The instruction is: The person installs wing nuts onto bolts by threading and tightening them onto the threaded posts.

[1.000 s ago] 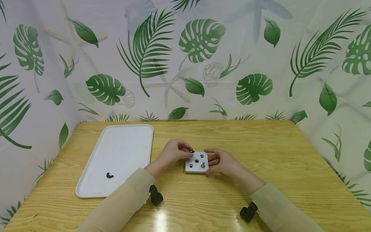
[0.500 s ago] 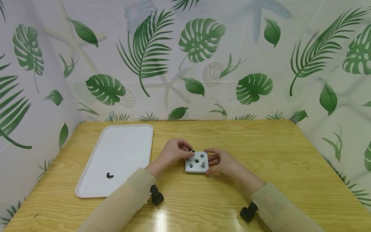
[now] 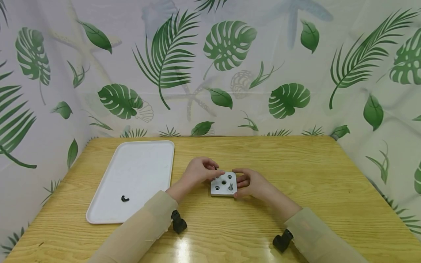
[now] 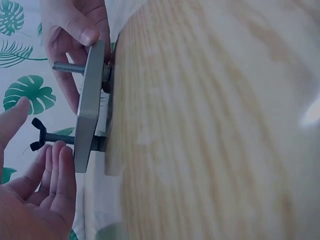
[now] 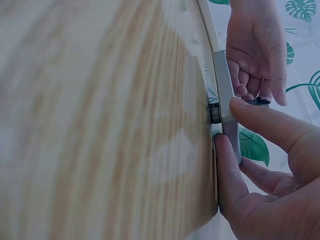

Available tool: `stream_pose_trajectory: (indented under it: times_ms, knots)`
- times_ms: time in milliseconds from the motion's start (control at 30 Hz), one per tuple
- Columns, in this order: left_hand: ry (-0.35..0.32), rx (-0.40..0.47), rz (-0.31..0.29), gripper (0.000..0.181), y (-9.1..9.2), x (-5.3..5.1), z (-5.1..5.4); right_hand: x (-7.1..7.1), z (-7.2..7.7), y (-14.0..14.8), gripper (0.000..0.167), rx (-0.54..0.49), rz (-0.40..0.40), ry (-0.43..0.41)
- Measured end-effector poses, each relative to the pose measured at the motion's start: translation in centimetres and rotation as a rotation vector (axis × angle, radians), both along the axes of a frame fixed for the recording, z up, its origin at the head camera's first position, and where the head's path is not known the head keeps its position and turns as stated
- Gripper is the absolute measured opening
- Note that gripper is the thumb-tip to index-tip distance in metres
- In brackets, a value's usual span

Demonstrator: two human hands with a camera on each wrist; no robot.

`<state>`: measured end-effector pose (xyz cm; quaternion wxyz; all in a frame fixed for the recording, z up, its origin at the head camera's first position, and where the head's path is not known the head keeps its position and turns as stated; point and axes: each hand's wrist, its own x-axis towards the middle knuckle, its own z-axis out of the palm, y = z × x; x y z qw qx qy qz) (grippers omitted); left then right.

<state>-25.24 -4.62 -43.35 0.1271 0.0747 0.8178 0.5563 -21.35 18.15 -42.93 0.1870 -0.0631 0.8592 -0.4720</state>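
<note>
A square silver metal plate (image 3: 224,191) with several holes is raised off the table on bolt heads. My right hand (image 3: 255,184) grips its right edge between thumb and fingers. From the near right corner a bare threaded bolt (image 3: 231,186) sticks up. On another bolt, at the far left corner, sits a black wing nut (image 4: 38,135), with thread showing between it and the plate. My left hand (image 3: 200,171) is around this wing nut: the fingertips touch beside it, while the thumb stands apart. The head view mostly hides that wing nut behind the left hand.
A white tray (image 3: 148,157) lies on the left of the wooden table (image 3: 296,160). Another black wing nut (image 3: 125,198) rests near the tray's front. A leaf-patterned cloth (image 3: 184,73) hangs behind the table and along both sides.
My left thumb has slid forward and right across the wing nut, which shows less in the head view now. The right hand and the plate stay in place.
</note>
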Motion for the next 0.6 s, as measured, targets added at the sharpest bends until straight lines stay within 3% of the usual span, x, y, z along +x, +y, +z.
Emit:
stream_pose_trajectory:
  times_ms: [200, 600]
  knots:
    - [-0.003, -0.008, 0.034, 0.034, 0.4, 0.03, -0.1, 0.0, -0.11, 0.0, 0.086, -0.003, 0.001, 0.001]
    - [-0.052, 0.102, 0.025, 0.028, -0.05, 0.12, -0.18, -0.04, -0.19, 0.02, 0.086, 0.004, -0.001, 0.006]
